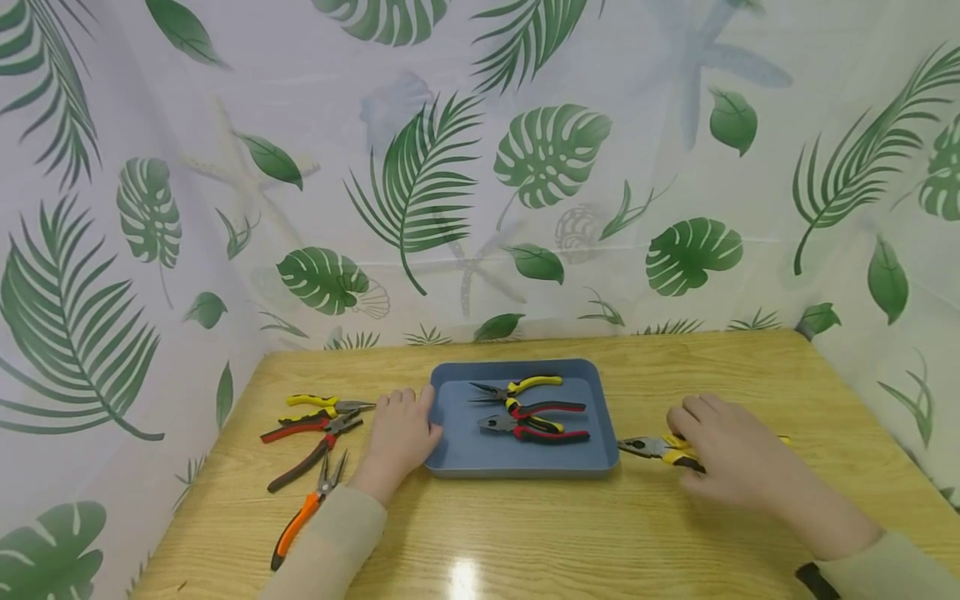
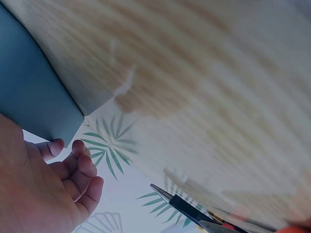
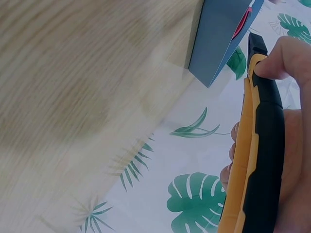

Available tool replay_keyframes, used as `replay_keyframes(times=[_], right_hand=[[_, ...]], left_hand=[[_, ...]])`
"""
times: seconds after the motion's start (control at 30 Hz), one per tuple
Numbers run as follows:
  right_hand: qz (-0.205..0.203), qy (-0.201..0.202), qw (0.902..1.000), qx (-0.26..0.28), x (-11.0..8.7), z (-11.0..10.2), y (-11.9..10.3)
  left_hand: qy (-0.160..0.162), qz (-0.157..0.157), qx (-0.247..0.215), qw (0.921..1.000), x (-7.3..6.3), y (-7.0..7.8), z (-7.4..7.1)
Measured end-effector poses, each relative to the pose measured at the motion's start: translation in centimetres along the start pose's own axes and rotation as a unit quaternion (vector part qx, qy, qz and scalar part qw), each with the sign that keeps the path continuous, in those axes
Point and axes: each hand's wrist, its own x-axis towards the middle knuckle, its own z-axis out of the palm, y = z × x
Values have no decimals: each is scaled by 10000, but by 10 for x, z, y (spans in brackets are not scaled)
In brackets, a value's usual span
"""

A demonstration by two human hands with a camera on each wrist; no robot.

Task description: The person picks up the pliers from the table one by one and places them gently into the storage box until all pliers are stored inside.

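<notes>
My left hand [image 1: 401,433] grips the left side of a blue-grey tray [image 1: 517,472], its thumb over the rim. In the left wrist view, that hand's other fingers [image 2: 85,187] curl loosely beside the tray's corner. My right hand [image 1: 727,450] holds yellow-and-black pliers [image 1: 652,447] by the handles, with their nose pointing left, close to the tray's right wall. The right wrist view shows the thumb pressing on the black handle [image 3: 266,141]. Inside the tray lie yellow-handled needle-nose pliers [image 1: 536,381] and red-and-black combination pliers [image 1: 498,423], their handles overlapping.
Left of the tray on the wooden table [image 1: 525,533] lie yellow-handled pliers [image 1: 311,400], red-and-black pliers [image 1: 300,475] and orange-handled needle-nose pliers [image 1: 296,525]. A leaf-patterned cloth [image 1: 450,167] hangs behind the table and along both sides.
</notes>
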Motion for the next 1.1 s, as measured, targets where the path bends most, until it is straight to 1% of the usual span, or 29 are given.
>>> replay_keyframes(times=[0.2,0.43,0.63,0.9,1.1], right_hand=[[-58,75,10000,3,3,1,-2],[62,-7,9999,96,10,-1,-6],[88,-46,9999,124,17,-1,-9],[-31,129,9998,177,25,1,-13],[-31,132,9997,200,30,0,-17]], left_hand=[[-87,15,-22,10000,0,0,1],[3,-1,39,10000,0,0,1],[4,-9,47,10000,0,0,0],[-54,-2,68,10000,1,-1,0],[-95,18,90,9999,1,-2,0]])
